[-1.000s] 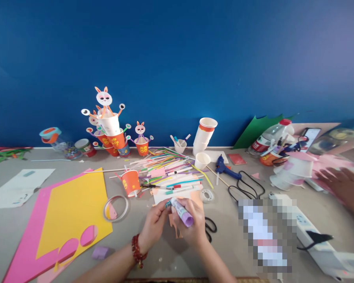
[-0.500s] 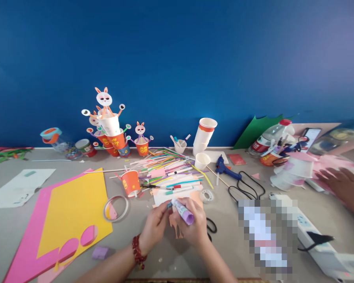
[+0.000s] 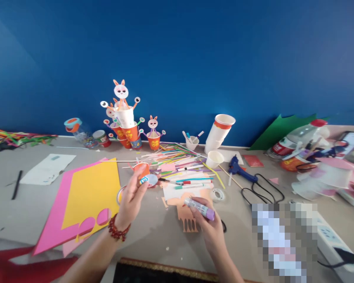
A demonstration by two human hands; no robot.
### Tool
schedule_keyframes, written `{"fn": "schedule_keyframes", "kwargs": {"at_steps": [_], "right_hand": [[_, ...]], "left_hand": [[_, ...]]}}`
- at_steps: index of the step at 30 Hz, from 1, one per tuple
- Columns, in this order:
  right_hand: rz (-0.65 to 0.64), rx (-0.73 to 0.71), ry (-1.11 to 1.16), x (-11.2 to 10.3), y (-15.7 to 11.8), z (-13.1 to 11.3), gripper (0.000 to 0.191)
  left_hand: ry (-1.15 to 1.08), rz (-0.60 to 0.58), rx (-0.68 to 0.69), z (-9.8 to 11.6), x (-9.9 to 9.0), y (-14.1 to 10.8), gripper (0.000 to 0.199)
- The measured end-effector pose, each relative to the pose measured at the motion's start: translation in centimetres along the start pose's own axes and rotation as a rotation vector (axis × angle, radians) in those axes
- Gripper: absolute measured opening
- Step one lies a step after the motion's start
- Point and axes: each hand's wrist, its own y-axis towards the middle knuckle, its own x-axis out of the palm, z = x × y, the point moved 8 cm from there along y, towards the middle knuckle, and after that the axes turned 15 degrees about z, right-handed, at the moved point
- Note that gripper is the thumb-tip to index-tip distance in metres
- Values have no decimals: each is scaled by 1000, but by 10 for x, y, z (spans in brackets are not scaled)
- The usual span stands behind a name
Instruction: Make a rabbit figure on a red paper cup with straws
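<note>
A blue wall (image 3: pixel 177 59) rose behind a grey tabletop (image 3: pixel 153 236). On its left side lay a pink sheet (image 3: pixel 54 222), partly covered by a yellow sheet (image 3: pixel 91 188) with round holes cut near its lower edge. Near the wall stood a tower of paper cups (image 3: pixel 129 131) topped by a rabbit face, and farther right leaned a stack of white cups (image 3: pixel 218 137). A sheet of peach paper (image 3: pixel 183 212), slotted along its near edge, lay in the middle. The left hand (image 3: pixel 131 198) was raised in front of an orange cup; its grip was closed on a small blue-and-white piece. The right hand (image 3: pixel 208 224) was over the peach paper's right side, its grip closed around a glue stick (image 3: pixel 200 209) with a purple end. The stick was tilted; whether it touched the paper could not be told. The blue-and-white piece (image 3: pixel 144 179) had a round, pale end facing the camera.
</note>
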Motion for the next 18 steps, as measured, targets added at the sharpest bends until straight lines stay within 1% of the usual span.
{"fn": "schedule_keyframes", "kwargs": {"at_steps": [1,2,3,5,6,7,8,9,11,13,15,16,17,18], "right_hand": [[-8,10,1,0,-3,3,31],[-13,16,-1,0,-5,6,31],[-16,18,-4,0,-6,8,31],[-28,21,-5,1,-6,11,31],[-37,25,-1,2,-6,12,31],[-42,29,7,4,-6,12,30],[-46,31,18,6,-6,11,31],[-51,33,30,9,-6,9,31],[-67,32,52,14,-8,5,31],[-91,26,75,19,-10,1,31],[-112,29,109,21,-12,-1,31],[-118,43,133,21,-13,0,31],[-121,66,162,22,-15,2,31],[-123,94,196,21,-16,5,31]], "left_hand": [[81,-8,68,3,-18,-1,54],[167,-23,121,1,-36,-5,55],[263,-23,186,-3,-57,-11,55],[474,-15,303,-17,-95,-26,52],[568,-47,334,-28,-108,-35,51],[639,-52,386,-36,-119,-42,50],[695,-63,431,-43,-126,-49,47],[735,-99,449,-51,-129,-54,45],[786,-123,463,-59,-131,-58,42],[789,-144,430,-62,-128,-57,41],[722,-170,357,-62,-120,-54,39],[661,-163,307,-60,-115,-53,38],[584,-140,248,-57,-107,-50,37],[488,-75,191,-51,-100,-47,36]]}}
